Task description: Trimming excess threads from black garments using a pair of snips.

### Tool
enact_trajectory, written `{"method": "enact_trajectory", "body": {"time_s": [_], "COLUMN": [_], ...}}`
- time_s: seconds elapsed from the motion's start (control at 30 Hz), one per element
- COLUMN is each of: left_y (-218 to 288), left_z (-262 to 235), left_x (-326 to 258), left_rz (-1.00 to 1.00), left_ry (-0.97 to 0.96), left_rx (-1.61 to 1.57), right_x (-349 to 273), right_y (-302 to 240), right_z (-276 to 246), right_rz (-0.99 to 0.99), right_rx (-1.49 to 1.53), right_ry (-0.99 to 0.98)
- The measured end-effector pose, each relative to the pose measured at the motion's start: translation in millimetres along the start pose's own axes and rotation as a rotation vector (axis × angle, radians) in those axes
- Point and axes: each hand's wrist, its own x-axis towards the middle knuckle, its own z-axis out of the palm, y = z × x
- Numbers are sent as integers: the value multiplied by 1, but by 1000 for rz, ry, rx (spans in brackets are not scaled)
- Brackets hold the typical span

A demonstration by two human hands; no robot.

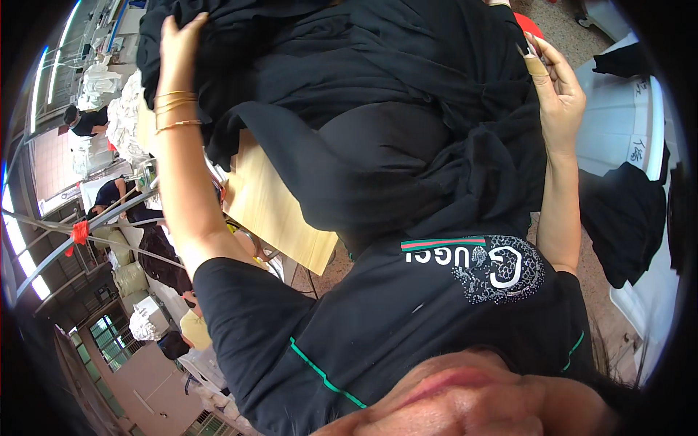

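A large heap of black cloth [305, 65] lies across my lap and over the front of me, bunched in loose folds. At the upper left my left hand [182, 43] is closed on the cloth's edge, some of its fingers hidden in the folds. My right hand [560, 91] is raised at the cloth's right side, fingers pinched together. Small dark pointed tips stick out of that pinch, apparently thread snips [522, 51], mostly covered by the fingers. A tan wrap [536, 67] goes round one digit of this hand.
To my left stands a light wooden table [273, 203]. A white plastic tub [618, 120] is on my right, black cloth [629, 218] hanging over it. Part of a red round thing [528, 26] shows behind the right hand. Farther left, several people work among white cloth piles [131, 116].
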Motion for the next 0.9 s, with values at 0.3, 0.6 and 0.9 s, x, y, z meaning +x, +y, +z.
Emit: {"method": "enact_trajectory", "body": {"time_s": [0.3, 0.6, 0.9], "left_y": [172, 207, 253], "left_z": [83, 63, -6], "left_x": [-125, -136, -194], "left_rz": [662, 526, 543], "left_ry": [-383, -755, -1140], "left_rx": [82, -631, -756], "right_x": [-3, -2, 4], "right_y": [-3, -5, -28], "right_z": [17, -17, -5], "right_rz": [130, 310, 294], "right_rx": [106, 321, 279], "right_ry": [-89, -15, -169]}}
